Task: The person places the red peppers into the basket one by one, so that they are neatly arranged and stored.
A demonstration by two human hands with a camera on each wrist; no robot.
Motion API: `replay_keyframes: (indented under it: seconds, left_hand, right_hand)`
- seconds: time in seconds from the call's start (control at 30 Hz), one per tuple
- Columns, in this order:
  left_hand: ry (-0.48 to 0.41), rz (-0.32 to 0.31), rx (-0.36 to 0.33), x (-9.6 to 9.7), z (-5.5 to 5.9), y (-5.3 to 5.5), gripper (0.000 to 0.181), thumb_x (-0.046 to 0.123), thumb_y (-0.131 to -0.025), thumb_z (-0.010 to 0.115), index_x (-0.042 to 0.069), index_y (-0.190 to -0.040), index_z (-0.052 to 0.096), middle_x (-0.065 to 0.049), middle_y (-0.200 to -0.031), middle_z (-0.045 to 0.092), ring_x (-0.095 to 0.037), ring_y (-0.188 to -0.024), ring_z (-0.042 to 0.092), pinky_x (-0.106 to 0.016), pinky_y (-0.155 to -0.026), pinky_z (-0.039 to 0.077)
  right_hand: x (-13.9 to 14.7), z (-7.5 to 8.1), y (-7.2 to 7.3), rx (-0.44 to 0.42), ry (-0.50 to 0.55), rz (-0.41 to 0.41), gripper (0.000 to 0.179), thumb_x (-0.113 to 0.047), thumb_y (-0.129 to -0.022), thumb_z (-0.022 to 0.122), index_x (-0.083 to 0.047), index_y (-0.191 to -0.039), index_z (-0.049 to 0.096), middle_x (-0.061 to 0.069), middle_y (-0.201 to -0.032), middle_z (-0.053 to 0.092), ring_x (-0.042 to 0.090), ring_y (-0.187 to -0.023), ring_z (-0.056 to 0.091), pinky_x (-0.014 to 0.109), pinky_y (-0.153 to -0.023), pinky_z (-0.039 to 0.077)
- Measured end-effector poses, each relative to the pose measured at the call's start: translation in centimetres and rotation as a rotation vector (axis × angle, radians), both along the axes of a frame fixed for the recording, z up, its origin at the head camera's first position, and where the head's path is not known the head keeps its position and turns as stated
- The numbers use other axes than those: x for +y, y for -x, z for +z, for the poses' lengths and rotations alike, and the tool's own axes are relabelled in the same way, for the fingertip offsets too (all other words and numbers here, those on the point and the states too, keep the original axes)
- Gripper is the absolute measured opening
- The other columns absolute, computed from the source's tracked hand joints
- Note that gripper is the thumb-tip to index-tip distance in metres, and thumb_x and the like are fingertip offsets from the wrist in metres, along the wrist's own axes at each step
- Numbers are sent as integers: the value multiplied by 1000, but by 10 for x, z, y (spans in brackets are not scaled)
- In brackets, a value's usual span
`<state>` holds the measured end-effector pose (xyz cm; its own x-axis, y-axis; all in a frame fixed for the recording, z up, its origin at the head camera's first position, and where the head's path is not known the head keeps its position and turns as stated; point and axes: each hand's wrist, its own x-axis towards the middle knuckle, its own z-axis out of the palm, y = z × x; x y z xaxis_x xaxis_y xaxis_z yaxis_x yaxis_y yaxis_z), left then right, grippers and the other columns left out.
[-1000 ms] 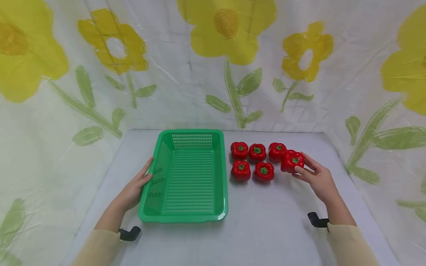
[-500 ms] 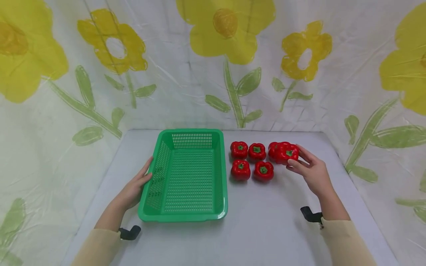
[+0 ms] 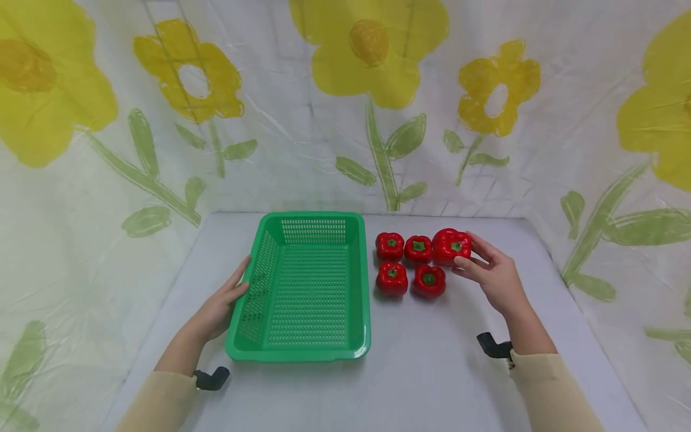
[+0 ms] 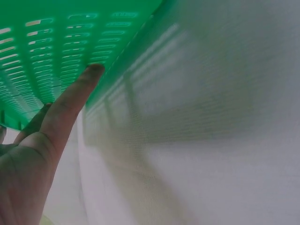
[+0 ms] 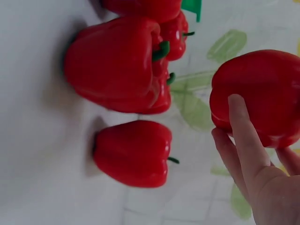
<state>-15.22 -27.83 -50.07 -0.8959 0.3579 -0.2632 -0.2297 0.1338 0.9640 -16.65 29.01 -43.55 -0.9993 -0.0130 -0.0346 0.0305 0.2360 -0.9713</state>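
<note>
My right hand (image 3: 492, 277) holds a red bell pepper (image 3: 451, 246), thumb on its near side and fingers behind it. The right wrist view shows this bell pepper (image 5: 258, 98) raised off the table. In the head view it covers another pepper (image 5: 133, 153), which stands on the table in the right wrist view. Several more red peppers (image 3: 429, 281) with green stems stand to its left. My left hand (image 3: 215, 309) rests against the left side of a green plastic basket (image 3: 233, 336); its extended fingers (image 4: 70, 105) touch the slotted wall.
The basket's slotted floor (image 3: 308, 294) is bare. A white table (image 3: 421, 360) lies under everything. Behind and to the sides hangs a white sheet (image 3: 302, 168) printed with yellow flowers. Dark wrist mounts (image 3: 212, 379) stick out at both sleeves.
My right hand has carried the bell pepper left and slightly back, over the pepper at the back right. The left hand and the basket have stayed put.
</note>
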Motion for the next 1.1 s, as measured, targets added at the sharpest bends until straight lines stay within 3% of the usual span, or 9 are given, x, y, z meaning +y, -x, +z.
replay_keyframes:
  seconds: [0.17,0.37,0.53,0.67,0.83,1.1]
  left_hand:
    - [-5,-4,0,0,0,0,60,43,-110,31,51,-158,-4,-3,-169,-17,-50,-152,3,-69,-114,20]
    - [-6,-6,6,-1,-1,-1,60,42,-111,31,51,-158,-4,-5,-169,-16,-51,-152,7,-68,-114,22]
    - [-11,-2,4,-1,-1,0,60,42,-110,31,51,-158,-4,-3,-169,-17,-49,-153,2,-69,-115,18]
    - [-22,-11,5,-1,-2,2,60,42,-110,32,51,-158,-4,-1,-169,-19,-48,-153,-1,-70,-115,17]
    - [-13,-2,4,-2,-5,3,59,42,-111,31,53,-158,-3,-2,-170,-16,-49,-153,4,-69,-114,21]
    - [-19,-14,12,-2,-5,4,60,42,-110,31,52,-158,-3,-6,-170,-14,-51,-151,12,-67,-113,30]
  right_hand:
    - [-14,4,4,-11,18,18,78,-37,-91,75,-25,-158,36,11,-159,39,37,-137,51,34,-91,57]
    - [-29,5,9,7,3,51,79,-38,-91,75,-21,-158,36,12,-156,42,35,-134,54,28,-87,59]
    - [-39,6,13,1,28,66,79,-37,-91,76,-21,-157,37,12,-157,42,36,-136,52,27,-87,59]
    - [-46,7,17,-16,55,78,79,-37,-90,77,-22,-157,38,11,-159,39,36,-139,49,34,-90,58]
    - [-57,7,24,-36,93,112,81,-37,-88,79,-21,-157,38,9,-159,40,35,-136,53,48,-95,54]
    - [-79,9,33,-53,121,130,83,-38,-86,81,-23,-156,38,5,-157,41,34,-134,55,48,-95,55]
